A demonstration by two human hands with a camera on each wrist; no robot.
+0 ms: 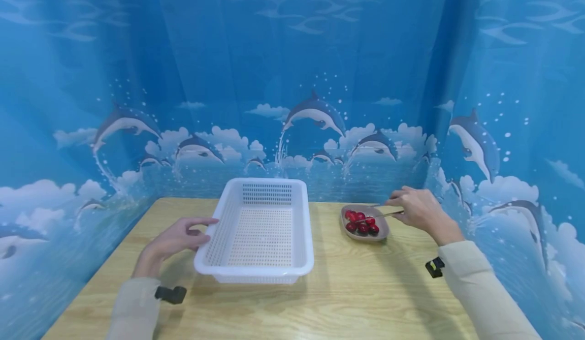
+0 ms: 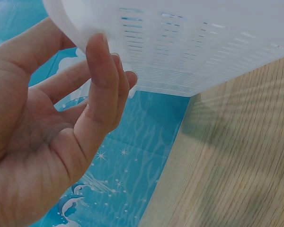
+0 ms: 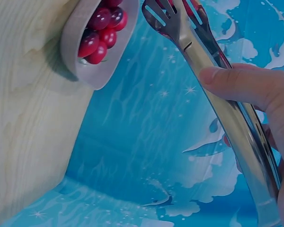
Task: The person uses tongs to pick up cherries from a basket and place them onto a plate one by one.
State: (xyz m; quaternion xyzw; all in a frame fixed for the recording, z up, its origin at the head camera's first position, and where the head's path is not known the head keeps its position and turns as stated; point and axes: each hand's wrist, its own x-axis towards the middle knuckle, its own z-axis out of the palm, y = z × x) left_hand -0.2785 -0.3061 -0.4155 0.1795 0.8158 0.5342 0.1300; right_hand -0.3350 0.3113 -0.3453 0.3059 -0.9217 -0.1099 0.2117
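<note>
A white perforated plastic basket (image 1: 303, 228) stands on the left part of the table, its slotted wall (image 2: 180, 42) close up in the left wrist view. My left hand (image 1: 180, 238) holds its left rim, thumb and fingers on either side of the edge. Metal tongs (image 3: 222, 106) with slotted heads are in my right hand (image 1: 420, 209), thumb laid along one arm. They reach over a small pale bowl (image 1: 363, 238) of shiny red cherries (image 3: 107, 38). Some red shows between the tong heads at the top of the right wrist view.
The light wood-grain table (image 1: 365, 294) ends at a blue curtain (image 1: 292, 50) printed with dolphins, which hangs behind and at both sides. The bowl sits near the back right edge, with bare wood between it and the basket.
</note>
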